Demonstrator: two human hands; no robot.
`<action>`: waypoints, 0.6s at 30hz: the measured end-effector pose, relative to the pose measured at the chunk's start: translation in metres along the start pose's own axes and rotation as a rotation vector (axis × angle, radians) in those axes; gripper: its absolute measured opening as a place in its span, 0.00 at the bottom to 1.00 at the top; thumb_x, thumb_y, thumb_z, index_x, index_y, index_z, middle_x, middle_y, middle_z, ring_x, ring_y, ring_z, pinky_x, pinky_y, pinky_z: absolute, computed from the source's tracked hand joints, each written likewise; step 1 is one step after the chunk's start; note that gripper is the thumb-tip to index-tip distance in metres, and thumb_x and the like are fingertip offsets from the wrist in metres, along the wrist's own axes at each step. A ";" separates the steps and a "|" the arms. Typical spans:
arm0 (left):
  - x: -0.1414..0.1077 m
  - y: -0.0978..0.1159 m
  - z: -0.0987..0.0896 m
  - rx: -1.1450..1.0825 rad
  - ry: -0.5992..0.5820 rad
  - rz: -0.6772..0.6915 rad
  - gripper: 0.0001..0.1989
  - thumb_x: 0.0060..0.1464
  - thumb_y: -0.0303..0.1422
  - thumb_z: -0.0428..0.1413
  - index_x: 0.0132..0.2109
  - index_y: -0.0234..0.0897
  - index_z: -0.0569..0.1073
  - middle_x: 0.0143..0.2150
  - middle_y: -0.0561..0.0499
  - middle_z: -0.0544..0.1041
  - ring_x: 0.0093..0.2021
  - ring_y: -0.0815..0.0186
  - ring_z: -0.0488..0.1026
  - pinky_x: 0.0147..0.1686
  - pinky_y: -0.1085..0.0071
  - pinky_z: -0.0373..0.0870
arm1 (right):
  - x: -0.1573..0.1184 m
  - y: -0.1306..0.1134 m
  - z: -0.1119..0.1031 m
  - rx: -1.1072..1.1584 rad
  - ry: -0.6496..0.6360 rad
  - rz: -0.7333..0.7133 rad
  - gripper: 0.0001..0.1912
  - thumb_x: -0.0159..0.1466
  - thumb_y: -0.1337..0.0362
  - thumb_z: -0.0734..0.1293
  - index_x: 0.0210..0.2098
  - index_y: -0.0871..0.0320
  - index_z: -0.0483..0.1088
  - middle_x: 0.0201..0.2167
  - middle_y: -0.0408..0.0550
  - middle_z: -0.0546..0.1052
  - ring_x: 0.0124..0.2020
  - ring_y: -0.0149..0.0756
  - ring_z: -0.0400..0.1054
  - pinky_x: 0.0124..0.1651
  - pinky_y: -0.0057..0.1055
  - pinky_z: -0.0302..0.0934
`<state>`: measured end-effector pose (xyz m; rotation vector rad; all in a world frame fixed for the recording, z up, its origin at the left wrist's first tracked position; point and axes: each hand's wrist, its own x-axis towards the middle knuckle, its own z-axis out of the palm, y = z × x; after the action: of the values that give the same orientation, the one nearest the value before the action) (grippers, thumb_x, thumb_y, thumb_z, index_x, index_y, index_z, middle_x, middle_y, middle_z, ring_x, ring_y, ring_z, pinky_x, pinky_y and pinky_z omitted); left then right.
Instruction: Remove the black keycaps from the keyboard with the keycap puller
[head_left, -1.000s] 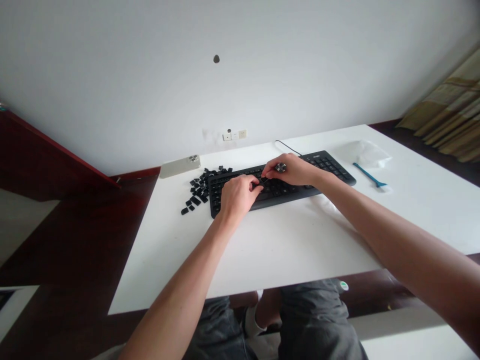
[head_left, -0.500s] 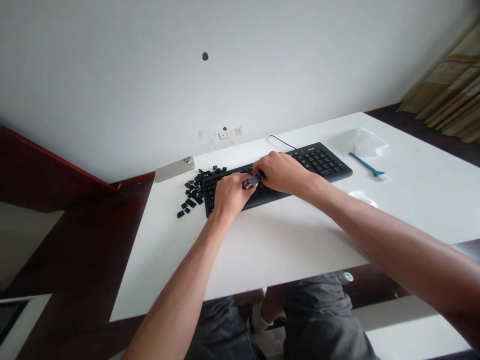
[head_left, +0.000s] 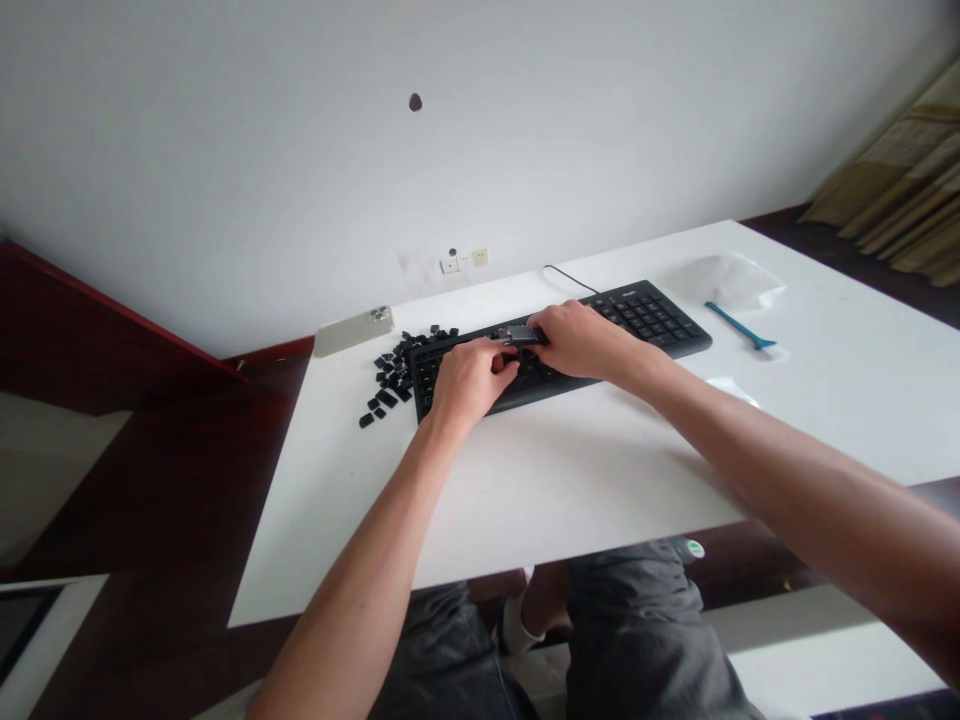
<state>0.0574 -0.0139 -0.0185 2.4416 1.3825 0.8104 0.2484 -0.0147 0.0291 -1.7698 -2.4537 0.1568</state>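
A black keyboard (head_left: 660,318) lies on the white table, its left and middle parts partly covered by my hands. My right hand (head_left: 577,338) is closed round a keycap puller (head_left: 521,336) with a dark body and metal end, held above the keys and pointing left. Curled beside that metal end is my left hand (head_left: 472,376), its thumb and fingers bent over the keyboard's left half. Whatever its fingertips hold is too small to make out. Many loose black keycaps (head_left: 394,378) lie scattered just left of the keyboard.
A phone (head_left: 352,331) lies at the table's back left. On the right are a blue brush (head_left: 741,326) and clear plastic bags (head_left: 739,280). The keyboard cable (head_left: 570,277) runs toward the wall. My legs are under the table's front edge (head_left: 495,578).
The keycap puller has turned from slanting down toward my left palm to lying nearly level. My left fingers have shifted to its metal end. The view has moved slightly.
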 end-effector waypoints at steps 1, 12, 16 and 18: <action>0.000 -0.001 0.000 -0.015 -0.008 0.011 0.08 0.59 0.28 0.66 0.45 0.42 0.85 0.34 0.53 0.83 0.33 0.64 0.78 0.36 0.67 0.71 | -0.001 0.000 0.000 -0.002 -0.006 0.003 0.12 0.68 0.67 0.62 0.38 0.59 0.79 0.34 0.58 0.82 0.36 0.48 0.77 0.35 0.37 0.56; 0.001 0.000 0.001 -0.010 -0.036 -0.046 0.02 0.59 0.29 0.66 0.39 0.40 0.84 0.30 0.52 0.80 0.31 0.63 0.76 0.34 0.68 0.66 | 0.003 0.013 0.011 0.052 0.056 -0.043 0.13 0.64 0.72 0.64 0.43 0.56 0.79 0.36 0.54 0.82 0.37 0.46 0.75 0.37 0.35 0.56; 0.002 0.005 -0.002 -0.081 -0.079 -0.150 0.04 0.59 0.29 0.64 0.40 0.40 0.84 0.27 0.54 0.78 0.30 0.64 0.75 0.32 0.69 0.62 | 0.005 0.017 0.013 0.058 0.065 -0.134 0.18 0.62 0.75 0.64 0.46 0.54 0.80 0.35 0.50 0.82 0.36 0.42 0.74 0.37 0.34 0.56; 0.002 0.007 -0.002 -0.120 -0.085 -0.184 0.05 0.59 0.29 0.64 0.42 0.41 0.84 0.27 0.54 0.78 0.30 0.64 0.75 0.32 0.69 0.62 | 0.006 0.017 0.012 0.071 0.062 -0.174 0.19 0.62 0.76 0.63 0.44 0.53 0.80 0.35 0.49 0.82 0.36 0.41 0.74 0.38 0.33 0.57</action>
<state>0.0620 -0.0157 -0.0132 2.1949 1.4563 0.7155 0.2608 -0.0036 0.0153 -1.5011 -2.5094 0.1680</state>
